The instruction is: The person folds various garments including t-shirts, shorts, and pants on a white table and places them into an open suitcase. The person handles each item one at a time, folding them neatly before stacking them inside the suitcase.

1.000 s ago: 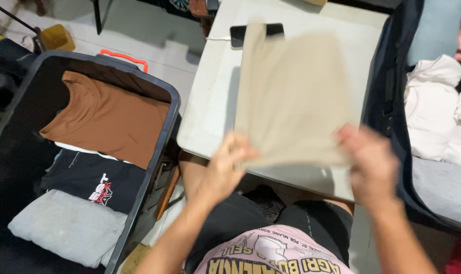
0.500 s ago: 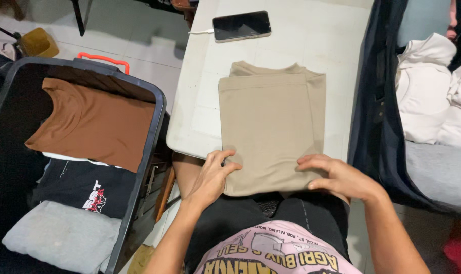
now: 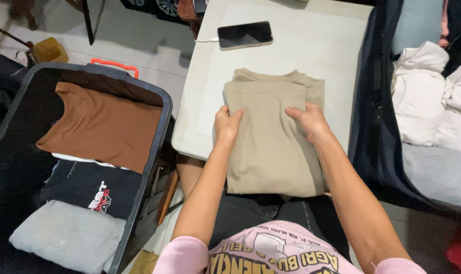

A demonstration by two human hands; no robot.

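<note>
A folded beige shirt (image 3: 271,137) lies on the white table (image 3: 316,45), its near end hanging over the table's front edge toward my lap. My left hand (image 3: 227,124) rests on the shirt's left edge near the middle, fingers curled onto the fabric. My right hand (image 3: 305,118) grips the right side at the same height. Both hands are on the cloth, about a shirt's width apart.
A black phone (image 3: 244,34) with a white cable lies at the table's far end. On the left an open dark suitcase (image 3: 154,96) holds a brown shirt (image 3: 106,124), a black printed shirt (image 3: 91,185) and a grey folded piece (image 3: 68,233). On the right, white clothes (image 3: 433,96) lie in another dark case.
The beige shirt was held up in the air, then came down flat on the table. My hands have slid from its near end up to its middle.
</note>
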